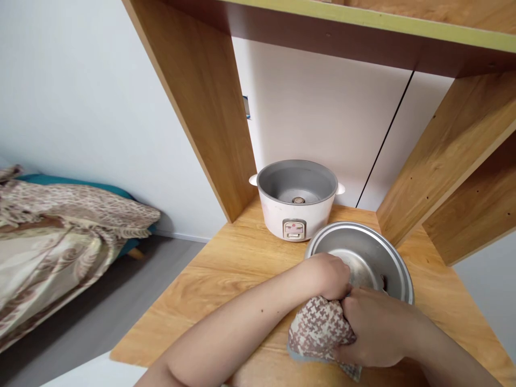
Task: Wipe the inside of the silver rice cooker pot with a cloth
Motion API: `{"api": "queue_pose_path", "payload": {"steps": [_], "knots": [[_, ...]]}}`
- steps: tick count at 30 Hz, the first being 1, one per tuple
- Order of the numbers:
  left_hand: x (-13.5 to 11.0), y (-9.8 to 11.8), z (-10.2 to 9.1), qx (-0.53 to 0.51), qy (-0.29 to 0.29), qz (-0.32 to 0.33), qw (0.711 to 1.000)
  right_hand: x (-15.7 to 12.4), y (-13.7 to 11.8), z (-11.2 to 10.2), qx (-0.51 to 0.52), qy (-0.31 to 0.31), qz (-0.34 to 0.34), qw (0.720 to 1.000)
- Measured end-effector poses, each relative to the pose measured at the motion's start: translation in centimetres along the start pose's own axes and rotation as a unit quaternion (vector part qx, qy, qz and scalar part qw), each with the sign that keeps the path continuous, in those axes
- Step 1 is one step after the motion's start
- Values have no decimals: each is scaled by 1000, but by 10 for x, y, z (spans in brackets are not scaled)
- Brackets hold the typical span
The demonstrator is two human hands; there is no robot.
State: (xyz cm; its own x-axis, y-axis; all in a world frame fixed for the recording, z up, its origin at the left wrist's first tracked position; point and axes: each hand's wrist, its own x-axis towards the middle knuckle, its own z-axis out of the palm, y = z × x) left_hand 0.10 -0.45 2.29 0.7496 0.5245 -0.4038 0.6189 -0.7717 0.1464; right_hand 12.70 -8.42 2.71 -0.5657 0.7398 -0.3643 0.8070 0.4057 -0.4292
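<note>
We seem to be wiping the pot (397,260), on the desk (237,258) before the cooker (296,215): right hand (374,330) closed around the cloth (316,328) at its near rim, left hand (326,277) curled shut beside it, on what we cannot tell; the next stroke calls for a steadied pot.

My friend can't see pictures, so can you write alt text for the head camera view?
The left hand and right hand clutch a patterned cloth at the rim of a metal pot on a wooden table. Behind stands an open white rice cooker.
</note>
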Motion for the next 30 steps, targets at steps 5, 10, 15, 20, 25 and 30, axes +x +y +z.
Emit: {"api": "queue_pose_path", "payload": {"steps": [5, 10, 15, 20, 25, 30], "knots": [[1, 0, 1, 2, 1, 2, 1000, 0, -1, -1, -9, 3, 8, 1000], [3, -2, 3, 8, 6, 2, 1000, 0, -3, -1, -2, 1, 2, 1000], [3, -2, 3, 7, 1, 8, 1000, 0, -2, -1, -7, -10, 13, 1000], [1, -1, 1, 7, 3, 8, 1000, 0, -2, -1, -12, -9, 20, 1000], [1, -1, 2, 8, 4, 14, 1000, 0, -3, -1, -17, -12, 33, 999], [2, -2, 4, 3, 12, 21, 1000, 0, -5, -2, -9, -14, 30, 999]]}}
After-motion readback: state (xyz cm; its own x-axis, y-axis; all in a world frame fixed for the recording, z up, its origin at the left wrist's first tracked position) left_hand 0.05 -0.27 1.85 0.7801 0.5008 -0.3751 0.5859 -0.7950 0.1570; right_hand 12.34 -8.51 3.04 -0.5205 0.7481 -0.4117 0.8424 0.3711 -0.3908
